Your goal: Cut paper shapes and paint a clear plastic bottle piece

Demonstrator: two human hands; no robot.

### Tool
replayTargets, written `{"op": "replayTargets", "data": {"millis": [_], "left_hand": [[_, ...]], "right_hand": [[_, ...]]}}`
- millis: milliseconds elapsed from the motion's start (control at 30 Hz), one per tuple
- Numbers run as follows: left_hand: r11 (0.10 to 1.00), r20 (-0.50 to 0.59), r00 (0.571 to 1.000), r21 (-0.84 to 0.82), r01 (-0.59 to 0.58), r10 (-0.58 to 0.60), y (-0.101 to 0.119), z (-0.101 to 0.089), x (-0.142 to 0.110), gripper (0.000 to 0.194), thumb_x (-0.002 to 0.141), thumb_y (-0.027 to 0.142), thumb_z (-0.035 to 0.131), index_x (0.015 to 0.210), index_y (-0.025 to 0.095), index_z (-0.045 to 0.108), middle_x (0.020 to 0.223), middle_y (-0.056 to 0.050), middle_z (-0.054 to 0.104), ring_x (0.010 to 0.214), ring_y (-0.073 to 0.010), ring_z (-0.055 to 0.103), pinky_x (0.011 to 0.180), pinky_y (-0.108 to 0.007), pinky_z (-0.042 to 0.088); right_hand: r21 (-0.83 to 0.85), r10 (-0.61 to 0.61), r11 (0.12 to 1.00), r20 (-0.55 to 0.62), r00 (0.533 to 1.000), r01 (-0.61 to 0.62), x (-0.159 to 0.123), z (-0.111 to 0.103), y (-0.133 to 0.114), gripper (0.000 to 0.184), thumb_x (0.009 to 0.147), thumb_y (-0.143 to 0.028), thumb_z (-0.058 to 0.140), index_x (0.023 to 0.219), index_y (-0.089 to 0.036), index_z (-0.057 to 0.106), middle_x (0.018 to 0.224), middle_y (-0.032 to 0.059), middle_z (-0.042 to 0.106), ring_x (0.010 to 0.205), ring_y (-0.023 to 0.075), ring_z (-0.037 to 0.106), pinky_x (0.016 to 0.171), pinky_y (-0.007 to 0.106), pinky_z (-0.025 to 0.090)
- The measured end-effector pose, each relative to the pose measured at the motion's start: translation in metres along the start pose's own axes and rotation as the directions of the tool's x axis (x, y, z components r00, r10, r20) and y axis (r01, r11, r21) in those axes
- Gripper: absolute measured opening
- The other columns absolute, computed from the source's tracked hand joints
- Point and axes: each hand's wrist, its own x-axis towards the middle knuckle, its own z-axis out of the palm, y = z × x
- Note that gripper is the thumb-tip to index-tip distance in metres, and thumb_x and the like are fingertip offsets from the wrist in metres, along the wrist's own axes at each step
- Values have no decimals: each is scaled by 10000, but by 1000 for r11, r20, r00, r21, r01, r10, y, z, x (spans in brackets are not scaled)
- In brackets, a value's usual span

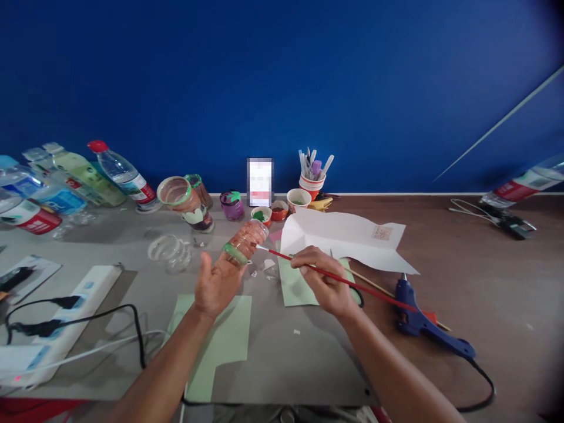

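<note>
The fingers of my left hand (220, 282) reach into a cut clear plastic bottle (249, 235) with a green-painted rim, bearing it from inside; the thumb stands apart, palm up. Brownish colour shows through or on the bottle's wall. My right hand (324, 279) pinches a long red-handled paintbrush (361, 285), whose tip touches or nearly touches the bottle's side. Behind the bottle stand a paper cup with green paint (261, 216), a small cup with reddish-brown paint (279, 210) and a purple-painted container (231, 205). A clear plastic piece (170, 252) lies to the left.
Several bottles (126, 176) line the back left, near painted containers (180, 200). A power strip (66, 323) with cables lies at left. Green paper (233, 329), a white sheet (335, 238) and a blue glue gun (412, 311) lie around the hands. A phone (260, 182) stands behind.
</note>
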Motion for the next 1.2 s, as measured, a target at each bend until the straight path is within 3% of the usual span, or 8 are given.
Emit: {"op": "replayTargets", "data": {"millis": [167,267,400,600,800,1033,1200], "left_hand": [[1000,32,999,27,-16,15,-1,3,0,735,869,744,373,1375,232,523,1326,-82,630,1480,-253,263,1236,-477,84],[998,73,997,59,-29,24,-2,5,0,727,861,742,400,1358,230,542,1337,-78,622,1482,-257,257,1236,-476,64],[992,148,988,106,-63,47,-3,7,-1,710,851,738,437,1320,224,579,1382,-74,589,1474,-265,270,1235,-465,64],[990,128,989,118,-82,67,-5,7,0,721,840,737,464,1302,197,591,1358,-92,603,1456,-266,303,1225,-439,135],[979,166,983,174,-108,78,-7,12,0,670,816,720,529,1216,196,650,1338,-97,621,1443,-290,331,1217,-443,177],[997,134,990,67,-49,40,-5,7,-2,699,857,717,457,1294,189,594,1389,-100,585,1480,-276,262,1238,-466,77],[998,44,999,-60,23,-20,-3,-6,0,770,871,763,317,1355,209,546,1407,-91,573,1510,-262,173,1230,-526,22]], "right_hand": [[-23,-62,998,62,996,63,-1,5,-2,270,841,-64,529,958,-236,702,878,53,727,849,202,679,801,390,512],[6,-34,999,41,999,34,-1,4,-2,240,835,-75,531,894,-234,701,799,37,707,793,194,662,783,384,511],[35,-3,999,43,999,2,-2,4,-3,248,855,-84,524,924,-238,705,861,46,725,842,196,669,784,372,514],[36,39,999,20,999,-40,-2,5,-3,218,844,-90,519,829,-228,687,765,33,694,762,189,642,721,348,509],[14,55,998,14,998,-55,-3,6,-2,218,861,-103,528,888,-224,707,849,47,718,826,193,657,746,344,507],[56,76,996,-2,997,-75,-2,4,-2,217,850,-100,524,861,-220,704,805,42,703,793,192,646,723,343,504],[72,66,995,14,998,-67,-3,5,0,219,834,-90,521,823,-222,696,751,35,680,769,192,629,725,354,500]]}}
